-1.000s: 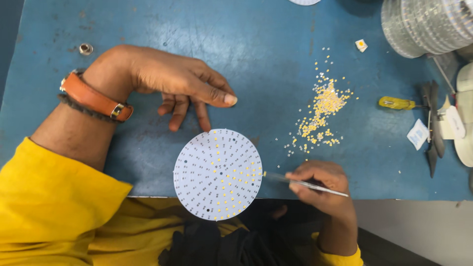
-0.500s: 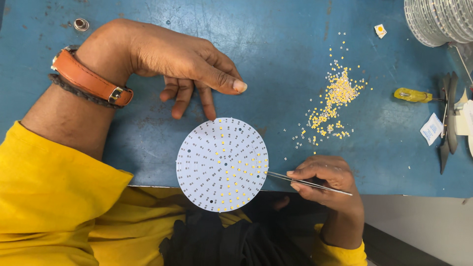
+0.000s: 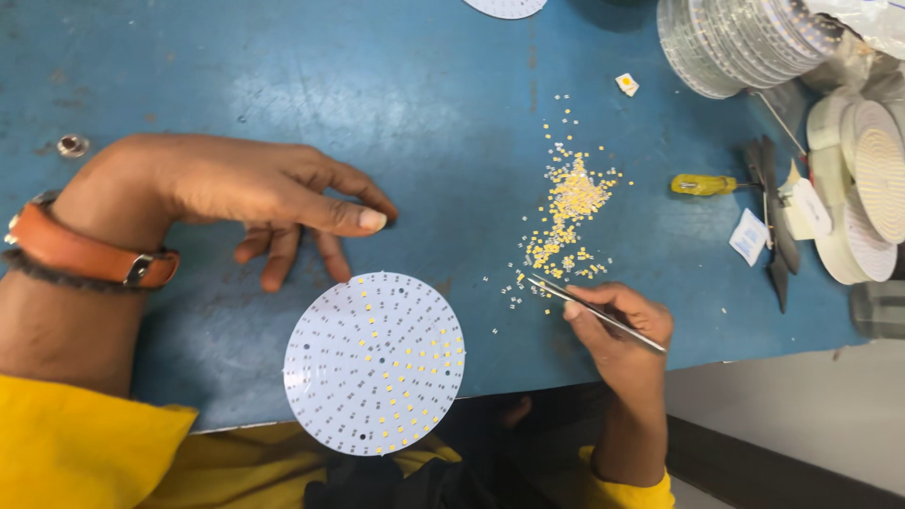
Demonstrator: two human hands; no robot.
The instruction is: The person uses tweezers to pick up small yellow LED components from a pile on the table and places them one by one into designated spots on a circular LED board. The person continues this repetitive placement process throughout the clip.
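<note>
Right hand (image 3: 617,316) pinches tweezers (image 3: 594,314), tips at scattered yellow LED chips (image 3: 566,212); left hand (image 3: 255,198), fingers loosely curled, apparently empty, rests on blue desk (image 3: 452,94) above round LED board (image 3: 375,363).

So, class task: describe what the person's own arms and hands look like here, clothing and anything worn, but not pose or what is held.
Both arms wear bright yellow sleeves pushed back from the wrists. The left hand is bare, with a tan-orange leather strap with metal buckle around its wrist and a thin dark band beside it. The right hand is bare too, with no glove, ring or strap visible.
</note>
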